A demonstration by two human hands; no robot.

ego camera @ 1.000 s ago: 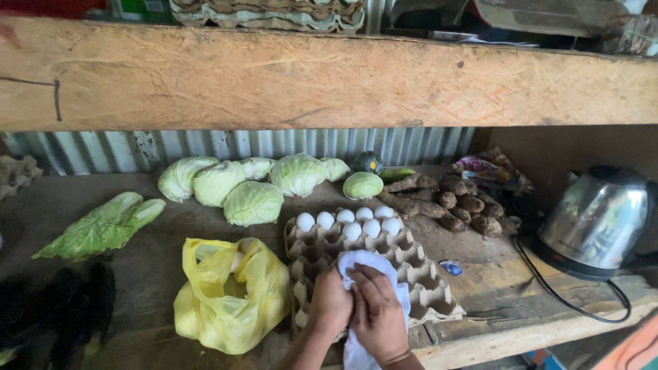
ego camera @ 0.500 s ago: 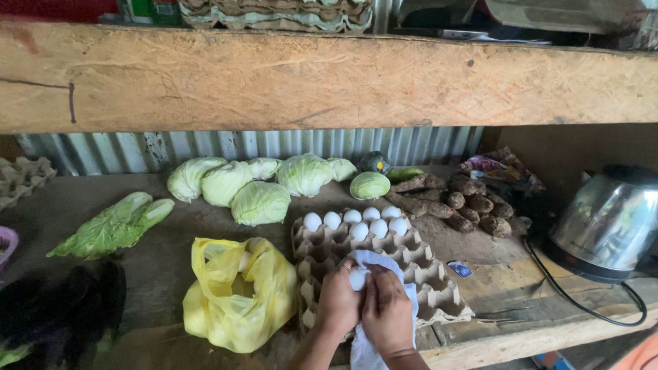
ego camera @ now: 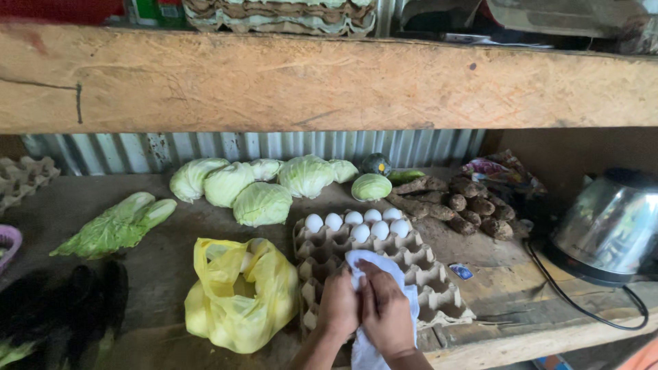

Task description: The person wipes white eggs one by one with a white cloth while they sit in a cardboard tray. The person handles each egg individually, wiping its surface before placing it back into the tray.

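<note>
Over the egg tray [ego camera: 439,301], left hand [ego camera: 338,305] and right hand [ego camera: 385,312] clutch a white cloth [ego camera: 373,264]

Single view only: head cam, worn by the person, aimed forward and down approx. along the arms. Hands [ego camera: 363,308] sit at bottom centre, close to the lens, forearms cut off by the lower edge. Tabletop [ego camera: 493,274] fills the lower half, seen obliquely from the near edge toward the corrugated metal wall [ego camera: 274,147] at the rear. A wooden shelf board [ego camera: 329,82] crosses the upper frame at approx. eye level; only its front face and the front edge of items on top are visible. Kettle [ego camera: 606,229] is at the right edge. No 2nd view, so no shared area.
</note>
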